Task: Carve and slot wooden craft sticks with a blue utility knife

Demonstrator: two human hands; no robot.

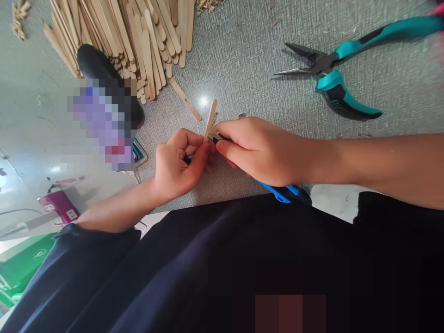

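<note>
My left hand is closed, its thumb and fingers pinching a wooden craft stick that points up and away from me. In my right hand is a blue utility knife, its back end sticking out below the palm. The knife's metal tip touches or nearly touches the stick just above my left thumb. My fingers hide the stick's lower end and most of the knife. Another craft stick, with a slot or notch in it, lies on the table just beyond my hands.
A big pile of craft sticks lies at the back left. Before it stand a black case and a phone, partly blurred out. Teal-handled needle-nose pliers lie open at the right. A purple power strip and wood shavings are at left.
</note>
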